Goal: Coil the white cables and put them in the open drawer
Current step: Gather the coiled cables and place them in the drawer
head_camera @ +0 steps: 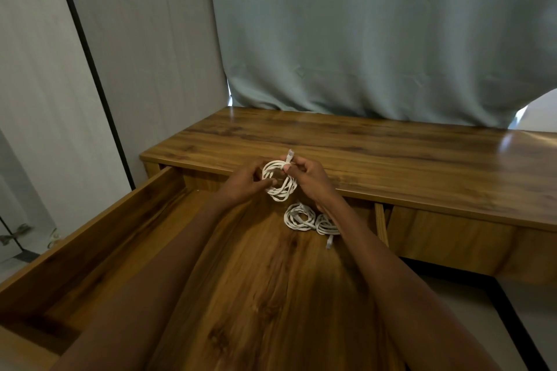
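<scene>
Holding: both hands are gripping one coil (278,179) in the air above the back of the drawer (99,226), just in front of the table (391,156) edge.
Left hand: the left hand (245,179) is curling its fingers round the coil's left side and pinching the loops together.
Right hand: the right hand (310,176) is pinching the free end near the top of the coil, with the plug (290,155) sticking up above the fingers.
Step in hand: by my judgement, the person is finishing the coil by securing its loose end.
Doing it well: the left hand should be keeping the loops stacked and even while the right is passing the end round or through them; pulling snug, not hard, should be sparing the plug and stopping the loops from springing open.
Next: the coil is hanging right over the drawer, so lowering it beside the others looks like a short move.
Count, cables: three coils are showing, one held and two lying in the drawer.
Drawer coils: the larger coil (300,217) is lying just beside a second coil (327,224), which the right wrist is partly hiding; they may be touching, though I cannot tell.
Count, hands: two, both busy.
Count, drawers: one is standing open; a shut front is showing to its right.
</scene>
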Demonstrator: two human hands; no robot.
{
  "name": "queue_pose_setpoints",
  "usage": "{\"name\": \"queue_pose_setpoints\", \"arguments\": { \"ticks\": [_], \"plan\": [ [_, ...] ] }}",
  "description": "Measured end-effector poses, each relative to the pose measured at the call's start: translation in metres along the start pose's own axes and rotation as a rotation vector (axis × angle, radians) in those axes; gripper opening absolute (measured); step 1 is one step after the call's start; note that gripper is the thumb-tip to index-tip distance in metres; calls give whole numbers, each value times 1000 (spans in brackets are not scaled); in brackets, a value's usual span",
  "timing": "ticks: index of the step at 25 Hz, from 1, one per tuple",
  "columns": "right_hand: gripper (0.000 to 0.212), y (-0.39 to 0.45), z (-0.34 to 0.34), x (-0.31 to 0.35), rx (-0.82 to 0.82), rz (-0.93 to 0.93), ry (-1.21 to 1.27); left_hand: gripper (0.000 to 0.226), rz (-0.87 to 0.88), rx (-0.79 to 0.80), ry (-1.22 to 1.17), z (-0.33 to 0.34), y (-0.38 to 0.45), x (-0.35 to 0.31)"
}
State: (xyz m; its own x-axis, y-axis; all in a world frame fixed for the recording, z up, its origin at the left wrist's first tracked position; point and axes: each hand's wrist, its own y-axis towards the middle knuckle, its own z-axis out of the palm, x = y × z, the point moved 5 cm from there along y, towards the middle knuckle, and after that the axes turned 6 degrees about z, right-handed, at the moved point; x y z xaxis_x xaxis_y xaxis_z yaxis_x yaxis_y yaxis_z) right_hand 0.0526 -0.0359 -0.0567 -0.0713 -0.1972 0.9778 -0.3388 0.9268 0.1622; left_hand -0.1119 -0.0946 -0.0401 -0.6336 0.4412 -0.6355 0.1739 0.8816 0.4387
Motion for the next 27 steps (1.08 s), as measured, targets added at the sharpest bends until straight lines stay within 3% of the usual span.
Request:
{"name": "queue_pose_setpoints", "arguments": {
  "ticks": [4, 8, 10, 14, 19, 22, 24, 27],
  "plan": [
    [36, -5, 2, 10, -157, -242, -359, 31, 118, -131, 236, 0, 1, -18],
    [30, -14, 10, 23, -238, -560, -735, 30, 12, -143, 318, 11, 7, -11],
    [27, -15, 8, 23, -227, -550, -629, 30, -50, -135, 283, 19, 6, -12],
    [23, -10, 5, 16, -148, -332, -232, 29, -35, -102, 161, 29, 5, -12],
    [20, -9, -2, 12, -106, -201, 107, 29, -54, -21, -309, 35, -6, -25],
    [22, -10, -3, 12, -169, -90, 344, 29, -60, -57, -376, 46, -9, -29],
    [23, -11, -5, 11, -251, -53, 395, 24, -88, -122, -322, 56, -9, -29],
    [34, -13, -14, 9, -437, -96, 183, 16, -99, -255, -207, 67, -9, -32]
  ]
}}
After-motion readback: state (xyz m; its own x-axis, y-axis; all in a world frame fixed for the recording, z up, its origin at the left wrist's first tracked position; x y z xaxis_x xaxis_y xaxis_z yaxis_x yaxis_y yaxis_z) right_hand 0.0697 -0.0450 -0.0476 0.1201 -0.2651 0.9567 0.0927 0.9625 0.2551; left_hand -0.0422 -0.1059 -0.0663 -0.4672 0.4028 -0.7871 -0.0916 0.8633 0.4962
